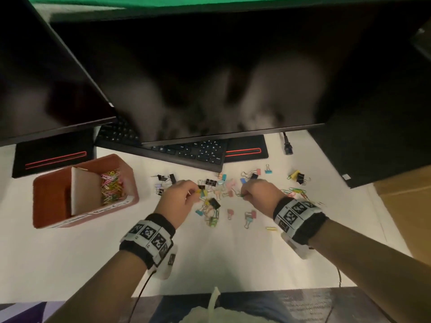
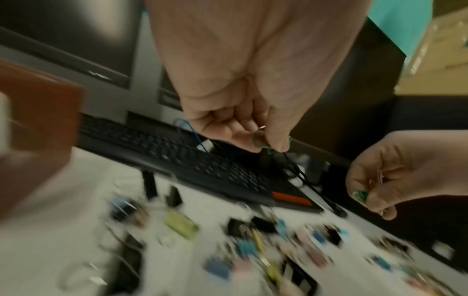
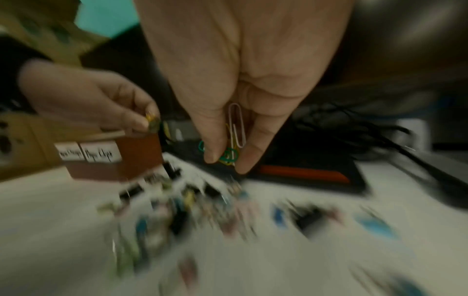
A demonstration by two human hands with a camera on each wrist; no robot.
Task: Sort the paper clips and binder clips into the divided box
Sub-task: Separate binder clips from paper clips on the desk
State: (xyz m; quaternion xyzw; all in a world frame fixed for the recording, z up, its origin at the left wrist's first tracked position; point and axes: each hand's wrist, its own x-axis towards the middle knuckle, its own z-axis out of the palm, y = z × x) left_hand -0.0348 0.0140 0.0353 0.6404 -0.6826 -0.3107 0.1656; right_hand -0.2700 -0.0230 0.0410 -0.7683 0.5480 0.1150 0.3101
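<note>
Divided box (image 1: 84,190) sits far left on the white surface (image 1: 233,257), paper clips (image 1: 111,185) piled in its right section. Binder clips (image 1: 211,201) lie scattered btwn my hands. Left hand (image 1: 180,194) pinches a green clip, right hand (image 1: 257,192) grips several clips (image 3: 234,140), prob gathering a batch per trip. Keyboard (image 1: 186,152) w/ monitors behind.

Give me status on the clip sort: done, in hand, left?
Done: paper clips fill one side of the divided box; the other side shows no clips. In hand: left hand and right hand each pinch paper clips. Left: binder clips scattered on the table, and paper clips right of the right wrist.
</note>
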